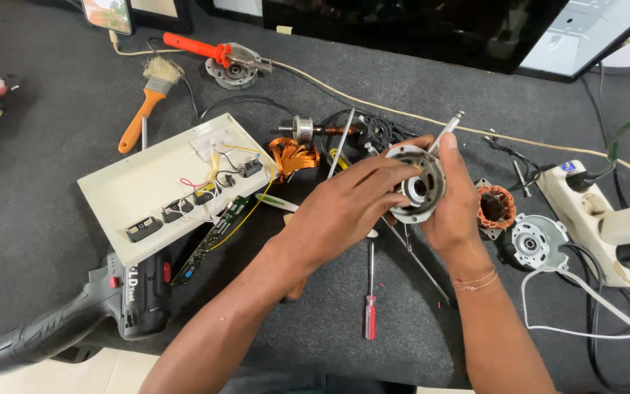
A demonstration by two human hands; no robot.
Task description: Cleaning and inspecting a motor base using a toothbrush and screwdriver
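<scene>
Two hands: both up over the middle of the counter [52,146], wrapped around one part.
Motor end cap [417,186]: round grey metal housing with a bearing hole in the centre, held in the air between both hands, open face toward the camera.
Right hand [455,201]: cups the cap from behind and the right, fingers closed on its rim.
Left hand [348,201]: fingers pinch the cap's left edge, thumb side on top.
Metal rod [446,131]: pokes up just behind the cap, can't tell what grips it.
White tray-like panel [176,186]: open shallow casing, black switches and coloured wires inside, green circuit board [216,233] hanging off its edge.
Stator [495,208]: copper-wound, just right of the right hand.
Red-handled screwdriver [370,299]: flat on the counter below the hands.
Cordless drill [89,310]: bottom left.
Power strip [592,211]: far right, plugs in it.
</scene>
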